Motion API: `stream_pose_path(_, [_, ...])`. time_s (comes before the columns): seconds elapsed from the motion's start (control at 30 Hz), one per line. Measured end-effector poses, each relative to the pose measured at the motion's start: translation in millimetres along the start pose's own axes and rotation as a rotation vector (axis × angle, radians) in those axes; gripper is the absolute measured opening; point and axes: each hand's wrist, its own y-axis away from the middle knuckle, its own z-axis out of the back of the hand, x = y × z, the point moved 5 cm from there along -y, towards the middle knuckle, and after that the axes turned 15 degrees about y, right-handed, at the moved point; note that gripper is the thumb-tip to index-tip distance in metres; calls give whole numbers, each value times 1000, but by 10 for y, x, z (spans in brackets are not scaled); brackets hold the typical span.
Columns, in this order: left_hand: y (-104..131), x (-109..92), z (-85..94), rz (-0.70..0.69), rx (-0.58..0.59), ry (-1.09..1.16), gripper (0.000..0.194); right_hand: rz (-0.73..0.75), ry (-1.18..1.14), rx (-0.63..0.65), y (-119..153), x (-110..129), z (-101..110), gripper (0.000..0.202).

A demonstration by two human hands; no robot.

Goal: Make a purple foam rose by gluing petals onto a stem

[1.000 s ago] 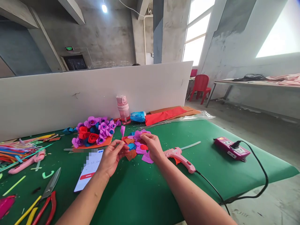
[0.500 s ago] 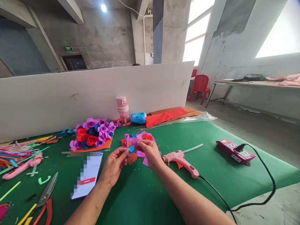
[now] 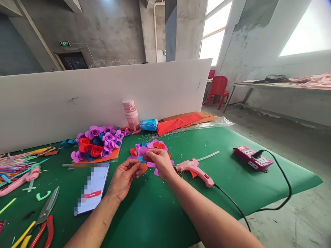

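Observation:
My left hand [image 3: 124, 177] is closed in a pinch near a small purple piece [image 3: 141, 150] above the green table; what sits between its fingertips is too small to make out. My right hand [image 3: 160, 162] pinches the edge of that purple piece from the other side. Behind and beneath the hands lie loose purple, red, blue and orange petal pieces [image 3: 158, 145], partly hidden by the fingers. Right of my right hand, a pink glue gun [image 3: 195, 169] lies on its side with a clear glue stick in its back.
Finished flowers [image 3: 97, 143] lie behind a phone [image 3: 94, 189] on the left. Scissors [image 3: 49, 206] and coloured sticks [image 3: 15, 170] are further left. A pink bottle [image 3: 131, 117] stands at the back; a purple power strip [image 3: 252, 158] with a cable lies right.
The view has tilted down and shifted slightly right. Between my hands, the purple piece now leans more toward my right fingertips; both hands remain close together.

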Motion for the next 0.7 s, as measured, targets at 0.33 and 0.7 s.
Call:
stream_pose_path(0.33, [-3, 58, 5, 40, 24, -49, 24, 3, 19, 62, 74, 76, -45, 13])
stream_pose_path(0.7, [7, 50, 19, 17, 21, -71, 21, 84, 65, 87, 73, 91, -45, 15])
